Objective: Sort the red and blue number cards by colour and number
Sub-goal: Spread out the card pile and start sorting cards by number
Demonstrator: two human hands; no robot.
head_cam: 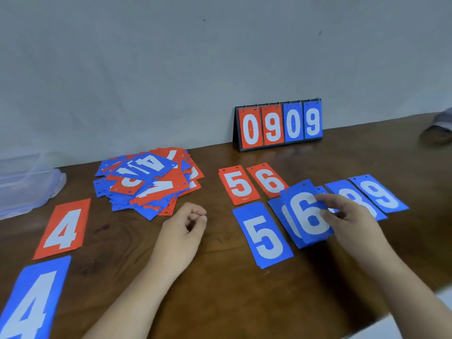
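Note:
A mixed heap of red and blue number cards point(146, 182) lies at the back left of the wooden table point(220, 289). Laid out flat are a red 4 point(63, 228), a blue 4 point(31, 304), a red 5 point(238, 184), a red 6 point(267, 179), a blue 5 point(264, 236), a blue 8 point(354, 196) and a blue 9 point(381, 194). My right hand point(347, 216) pinches a blue 6 card point(305, 214) just above another blue 6 lying on the table. My left hand point(183, 226) hovers near the heap, fingers loosely curled, holding nothing.
A flip scoreboard point(278, 126) showing 0 9 0 9 stands against the grey wall at the back. A clear plastic box point(27, 187) sits at the far left. Another person's sleeve point(440, 123) shows at the right edge. The table's front edge runs bottom right.

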